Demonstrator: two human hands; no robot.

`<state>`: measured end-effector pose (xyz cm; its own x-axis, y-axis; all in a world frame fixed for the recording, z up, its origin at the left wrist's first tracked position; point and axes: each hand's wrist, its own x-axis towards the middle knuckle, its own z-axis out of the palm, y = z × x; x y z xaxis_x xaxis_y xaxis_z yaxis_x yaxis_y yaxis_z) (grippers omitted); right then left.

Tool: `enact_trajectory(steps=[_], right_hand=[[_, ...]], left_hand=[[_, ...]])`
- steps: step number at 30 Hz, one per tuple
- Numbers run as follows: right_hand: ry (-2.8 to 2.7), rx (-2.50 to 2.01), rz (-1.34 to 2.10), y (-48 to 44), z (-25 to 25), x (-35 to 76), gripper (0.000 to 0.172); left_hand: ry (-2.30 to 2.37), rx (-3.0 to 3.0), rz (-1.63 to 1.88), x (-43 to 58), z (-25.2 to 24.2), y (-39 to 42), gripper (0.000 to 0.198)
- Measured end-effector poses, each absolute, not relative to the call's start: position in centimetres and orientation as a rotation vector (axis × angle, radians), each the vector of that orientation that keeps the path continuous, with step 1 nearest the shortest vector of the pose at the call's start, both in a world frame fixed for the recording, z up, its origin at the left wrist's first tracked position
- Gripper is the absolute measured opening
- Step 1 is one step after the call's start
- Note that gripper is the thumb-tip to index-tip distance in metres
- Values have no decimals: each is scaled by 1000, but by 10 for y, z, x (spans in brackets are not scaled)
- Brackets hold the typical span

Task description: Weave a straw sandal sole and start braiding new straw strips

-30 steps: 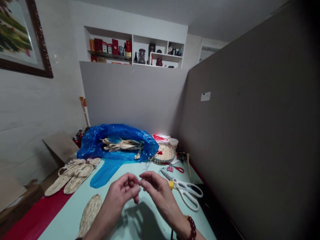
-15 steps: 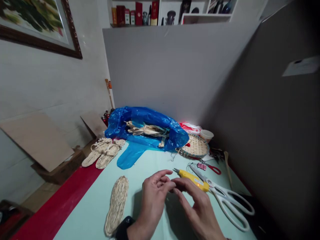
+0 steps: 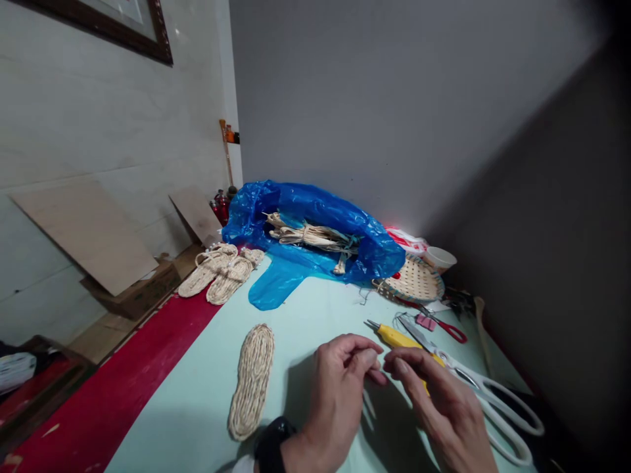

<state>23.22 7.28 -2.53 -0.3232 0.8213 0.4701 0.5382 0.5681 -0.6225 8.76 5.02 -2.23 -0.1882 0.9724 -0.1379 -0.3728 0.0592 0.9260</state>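
Observation:
My left hand point(image 3: 345, 381) hovers over the table with thumb and index finger pinched together; whatever may be between them is too small to see. Close by on the right, my right hand point(image 3: 438, 401) has thumb and fingertips drawn together in a similar pinch, contents unclear. A small gap separates the two sets of fingertips. Left of my left wrist lies a woven straw sole point(image 3: 252, 381), flat on the pale green sheet point(image 3: 187, 401). Partly behind my right hand are a yellow-handled tool point(image 3: 399, 337) with a metal tip and white-handled scissors point(image 3: 510, 394).
At the back, an open blue plastic bag point(image 3: 315, 197) holds bundled straw strands point(image 3: 310, 235). Woven straw sandals point(image 3: 229, 276) rest at the left edge. Toward the right are a shallow woven basket point(image 3: 417, 279), a white cup point(image 3: 440, 257), red-handled scissors point(image 3: 453, 332) and a pink block point(image 3: 425, 322).
The view has tilted down and turned left, so the scene sits differently in the picture. My fingertips, which were touching or nearly so, are now slightly apart.

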Motion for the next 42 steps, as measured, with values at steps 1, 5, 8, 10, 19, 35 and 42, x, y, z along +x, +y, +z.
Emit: enact_trajectory(steps=[1,5,8,10,19,35,42], right_hand=[[-1983,-1114,458,72,-25,234,18],[-1909,-1141,483,72,-25,237,27],[-1925,-1162,523,73,-27,235,33],[-1945,-1162,559,74,-27,232,40],[-1978,-1024,755,74,-21,226,39],[-1845,-1203,652,65,-2,255,58],[-2064,-1191,904,-11,26,329,37]], left_hand=[[1148,770,1436,89,-23,49,13],[1229,859,1414,92,-24,44,13],[1235,898,1402,94,-25,41,12],[1225,913,1403,95,-26,40,13],[1189,925,1466,96,-26,40,11],[1098,952,1356,84,-45,55,32],[1212,1037,1375,74,-45,55,31]])
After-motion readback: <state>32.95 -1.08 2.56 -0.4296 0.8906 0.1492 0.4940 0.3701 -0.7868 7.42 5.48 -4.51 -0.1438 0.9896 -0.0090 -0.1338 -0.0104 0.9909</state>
